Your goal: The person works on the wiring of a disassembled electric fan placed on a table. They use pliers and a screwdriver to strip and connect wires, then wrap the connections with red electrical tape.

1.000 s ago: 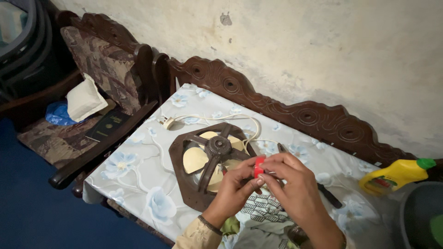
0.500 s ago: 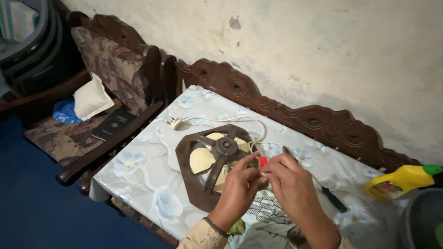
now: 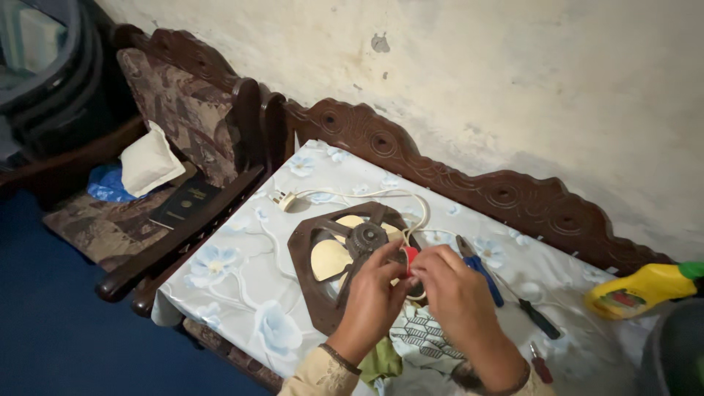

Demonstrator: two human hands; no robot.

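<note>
Red item: small red roll, likely tape, pinched between the fingertips of both hands, directly over the right edge of the fan's hub.
Left hand: fingers together, closed on the red roll from its left side; thumb and forefinger tips meet at the roll.
Right hand: fingers curled together, closed on the same roll from its right side; knuckles face the camera.
Key relation: both hands are level with the roll, neither clearly nearer; the roll lies at the fingertips, away from the person and toward the wall, just beside the motor hub.
Long axis: roll too small to tell its axis; the white cord runs from the hands in a loop leftward to a plug at the table's far-left edge.
Beneath: brown exhaust fan, lying flat, pale yellow blades showing through its frame.
Bearing surface: table under a floral plastic cloth.
Right of hands: blue-handled pliers, dark screwdriver, small red-handled tool, all lying apart from the hands.
Far right: yellow bottle with green cap, on its side.
Left: carved wooden armchair holding a white pouch and a dark booklet.
Change from earlier frame: hands hold the same pinch on the roll over the same spot; only the view has drifted slightly, tools and cord unmoved.
</note>
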